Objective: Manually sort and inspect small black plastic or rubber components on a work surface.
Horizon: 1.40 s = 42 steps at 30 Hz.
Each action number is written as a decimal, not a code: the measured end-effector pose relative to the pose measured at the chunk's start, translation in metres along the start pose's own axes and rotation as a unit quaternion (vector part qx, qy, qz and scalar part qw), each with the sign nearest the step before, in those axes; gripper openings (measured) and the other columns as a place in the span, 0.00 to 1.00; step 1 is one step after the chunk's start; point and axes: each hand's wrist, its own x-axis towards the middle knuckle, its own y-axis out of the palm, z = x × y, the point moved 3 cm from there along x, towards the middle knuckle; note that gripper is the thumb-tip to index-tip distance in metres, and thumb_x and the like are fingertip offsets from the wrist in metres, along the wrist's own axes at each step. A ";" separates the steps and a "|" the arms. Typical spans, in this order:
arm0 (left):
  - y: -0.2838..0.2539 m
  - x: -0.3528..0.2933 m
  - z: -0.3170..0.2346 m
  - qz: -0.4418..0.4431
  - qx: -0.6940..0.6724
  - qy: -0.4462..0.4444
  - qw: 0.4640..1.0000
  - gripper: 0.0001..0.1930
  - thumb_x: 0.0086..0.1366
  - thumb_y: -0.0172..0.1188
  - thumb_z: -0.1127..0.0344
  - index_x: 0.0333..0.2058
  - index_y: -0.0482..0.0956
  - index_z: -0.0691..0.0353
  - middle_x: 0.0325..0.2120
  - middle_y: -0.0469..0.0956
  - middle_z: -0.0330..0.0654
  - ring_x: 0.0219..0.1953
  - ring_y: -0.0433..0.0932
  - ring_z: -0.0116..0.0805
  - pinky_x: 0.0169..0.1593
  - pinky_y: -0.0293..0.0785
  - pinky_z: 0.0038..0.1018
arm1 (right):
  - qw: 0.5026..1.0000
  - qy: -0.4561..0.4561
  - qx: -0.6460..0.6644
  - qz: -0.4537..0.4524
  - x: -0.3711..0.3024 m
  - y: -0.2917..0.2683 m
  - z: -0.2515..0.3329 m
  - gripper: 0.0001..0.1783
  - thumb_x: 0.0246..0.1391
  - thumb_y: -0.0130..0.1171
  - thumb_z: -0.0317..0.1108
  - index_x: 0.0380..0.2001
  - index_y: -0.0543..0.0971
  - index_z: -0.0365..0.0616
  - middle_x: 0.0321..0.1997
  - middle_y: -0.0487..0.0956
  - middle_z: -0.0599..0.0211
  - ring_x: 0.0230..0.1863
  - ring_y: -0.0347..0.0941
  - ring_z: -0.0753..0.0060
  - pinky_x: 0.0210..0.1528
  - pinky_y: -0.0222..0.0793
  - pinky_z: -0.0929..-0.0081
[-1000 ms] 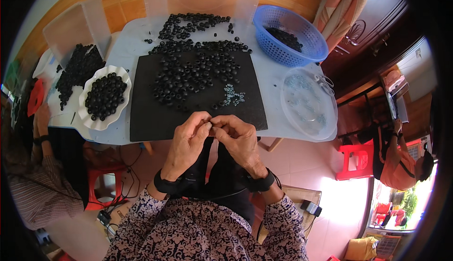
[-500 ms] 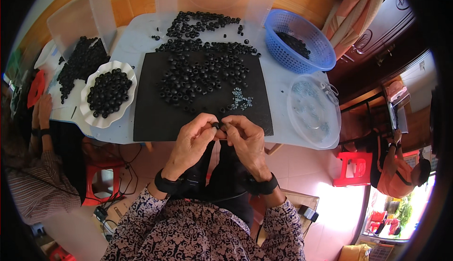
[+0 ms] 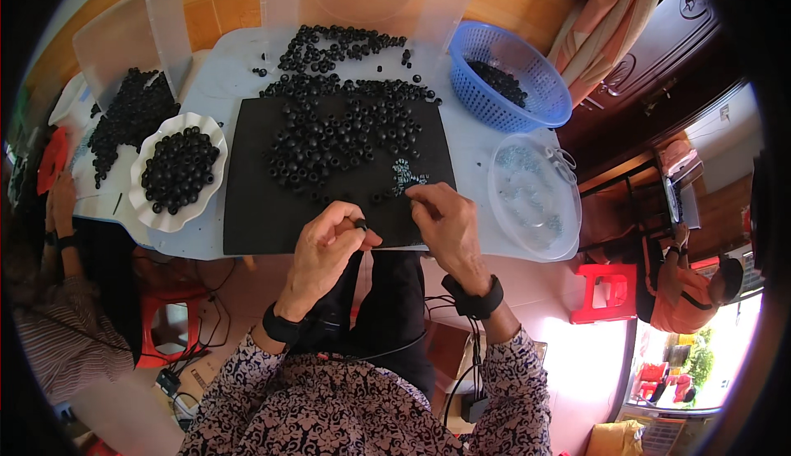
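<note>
My left hand (image 3: 323,246) pinches a black bead (image 3: 361,224) between thumb and finger, above the front edge of a black mat (image 3: 247,201). My right hand (image 3: 449,221) reaches over the mat with thumb and fingertips together. Its fingertips are at the near edge of a small heap of pale blue, shiny bits (image 3: 404,174); whether they grip one is too small to tell. Beyond both hands, many loose black beads (image 3: 321,139) with holes lie spread over the mat and the table behind it.
Left of the mat stands a white scalloped dish (image 3: 216,139) of black beads. To the right are a blue plastic basket (image 3: 511,106) and a round clear lid (image 3: 535,246) with pale blue bits and scissors (image 3: 563,159). A co-worker's hand (image 3: 62,201) rests at the table's left end.
My hands have parted. The right has moved forward to the pale blue bits, while the left has shifted slightly left, keeping the black bead. The whole view has shifted slightly.
</note>
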 end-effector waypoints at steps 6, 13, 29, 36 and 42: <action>0.003 -0.001 0.005 0.001 -0.010 0.011 1.000 0.07 0.64 0.51 0.78 0.41 0.72 0.67 0.28 0.83 0.43 0.33 0.81 0.23 0.38 0.75 0.19 | 0.997 -0.049 -0.048 0.034 0.021 0.006 -0.012 0.10 0.48 0.58 0.22 0.36 0.82 0.37 0.28 0.78 0.57 0.25 0.76 0.60 0.30 0.71 0.68; 0.002 -0.001 0.004 -0.009 0.002 0.023 1.000 0.07 0.64 0.52 0.78 0.41 0.72 0.67 0.28 0.83 0.43 0.32 0.80 0.23 0.37 0.76 0.20 | 0.998 -0.042 -0.044 0.017 0.016 0.011 0.001 0.13 0.46 0.60 0.22 0.39 0.82 0.40 0.28 0.78 0.59 0.25 0.77 0.66 0.30 0.73 0.72; 0.003 0.000 0.003 -0.017 0.013 0.023 1.000 0.06 0.64 0.53 0.78 0.40 0.73 0.66 0.29 0.83 0.44 0.31 0.80 0.23 0.38 0.77 0.19 | 0.994 0.107 0.028 0.004 0.013 -0.003 -0.015 0.10 0.50 0.59 0.25 0.38 0.80 0.38 0.27 0.82 0.63 0.25 0.77 0.75 0.31 0.73 0.76; 0.006 -0.001 -0.001 -0.017 0.000 0.012 1.000 0.06 0.65 0.52 0.78 0.41 0.73 0.67 0.30 0.83 0.45 0.33 0.81 0.26 0.39 0.78 0.20 | 0.999 -0.025 0.031 0.022 0.009 0.007 0.002 0.10 0.47 0.61 0.23 0.36 0.81 0.37 0.32 0.79 0.58 0.24 0.76 0.66 0.30 0.73 0.72; 0.004 -0.002 -0.001 -0.024 0.018 0.009 1.000 0.07 0.65 0.51 0.79 0.41 0.73 0.67 0.30 0.82 0.46 0.34 0.82 0.28 0.41 0.78 0.22 | 0.985 -0.117 -0.113 -0.061 0.060 -0.016 -0.023 0.15 0.47 0.55 0.21 0.41 0.79 0.37 0.38 0.79 0.52 0.29 0.77 0.55 0.34 0.73 0.64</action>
